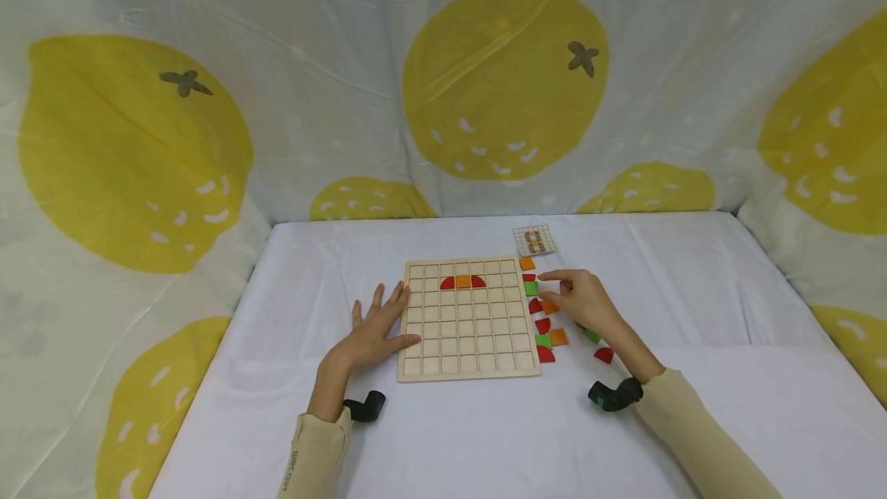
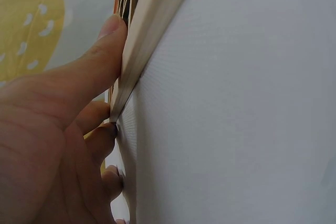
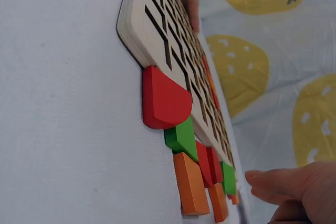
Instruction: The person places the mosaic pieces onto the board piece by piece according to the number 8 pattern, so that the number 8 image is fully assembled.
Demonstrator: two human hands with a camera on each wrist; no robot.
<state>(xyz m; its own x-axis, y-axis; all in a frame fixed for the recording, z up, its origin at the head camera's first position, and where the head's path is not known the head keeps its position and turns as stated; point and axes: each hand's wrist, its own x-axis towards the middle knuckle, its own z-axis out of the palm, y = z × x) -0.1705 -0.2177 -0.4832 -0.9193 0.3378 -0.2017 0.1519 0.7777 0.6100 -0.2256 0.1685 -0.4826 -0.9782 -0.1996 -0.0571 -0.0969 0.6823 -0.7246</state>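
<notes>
A wooden grid board [image 1: 467,378] lies on the white table, and two red quarter-round pieces flank an orange square [image 1: 463,281] in its upper rows. My left hand [image 1: 374,336] rests spread at the board's left side, with the thumb over the rim in the left wrist view. Beside the right edge, my right hand [image 1: 585,303] hovers with thumb and index finger apart and nothing visible between them. Nearest its fingertips are a green square [image 1: 530,289], a thin red piece [image 1: 529,278] and an orange piece [image 1: 550,306], partly covered by the hand.
Loose red, green and orange pieces line the board's right edge, including a red quarter-round [image 3: 165,100] near the corner. Another red piece [image 1: 604,355] lies under the right wrist. A small patterned card [image 1: 534,240] sits behind. A lemon-print cloth [image 1: 506,83] hangs at the back.
</notes>
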